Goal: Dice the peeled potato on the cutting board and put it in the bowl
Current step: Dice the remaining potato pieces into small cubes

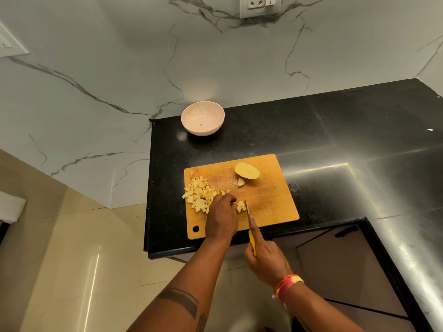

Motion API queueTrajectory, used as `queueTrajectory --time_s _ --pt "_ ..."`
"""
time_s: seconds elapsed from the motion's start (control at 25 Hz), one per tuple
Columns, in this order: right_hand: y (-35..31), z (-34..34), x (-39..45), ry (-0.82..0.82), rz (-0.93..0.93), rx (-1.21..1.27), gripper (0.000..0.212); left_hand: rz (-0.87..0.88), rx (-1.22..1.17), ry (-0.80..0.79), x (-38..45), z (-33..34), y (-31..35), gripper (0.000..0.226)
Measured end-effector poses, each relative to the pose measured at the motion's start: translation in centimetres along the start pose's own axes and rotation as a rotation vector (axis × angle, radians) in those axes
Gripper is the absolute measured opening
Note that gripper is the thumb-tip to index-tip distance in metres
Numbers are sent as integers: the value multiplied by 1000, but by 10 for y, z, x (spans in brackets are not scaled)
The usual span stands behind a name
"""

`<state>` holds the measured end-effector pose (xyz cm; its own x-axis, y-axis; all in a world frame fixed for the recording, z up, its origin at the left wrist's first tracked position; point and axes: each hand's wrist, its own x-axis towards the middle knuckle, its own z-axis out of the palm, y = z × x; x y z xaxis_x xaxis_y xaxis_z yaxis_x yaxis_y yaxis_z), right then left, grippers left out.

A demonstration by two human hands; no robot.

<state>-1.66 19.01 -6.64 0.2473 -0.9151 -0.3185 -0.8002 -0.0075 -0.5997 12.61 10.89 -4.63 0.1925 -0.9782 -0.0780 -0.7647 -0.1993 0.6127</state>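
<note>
Legible text, labels, brands, numbers, signs: none. The wall socket plate, far centre on the marble wall, bears a small mark below its outlets, too small to read. The tattoo on the near left forearm shows dark bands and shapes, no letters that can be made out.

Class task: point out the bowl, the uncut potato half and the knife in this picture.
bowl (202, 111): head view, on its inner wall.
uncut potato half (247, 170): head view, on its flat cut face.
knife (251, 238): head view, on its yellow handle.
</note>
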Motion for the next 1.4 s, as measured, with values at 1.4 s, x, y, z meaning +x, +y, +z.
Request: queueTrajectory --time_s 1.4 --pt "27 -26 -11 58 84 176 81 -105 25 -140 17 22 30 17"
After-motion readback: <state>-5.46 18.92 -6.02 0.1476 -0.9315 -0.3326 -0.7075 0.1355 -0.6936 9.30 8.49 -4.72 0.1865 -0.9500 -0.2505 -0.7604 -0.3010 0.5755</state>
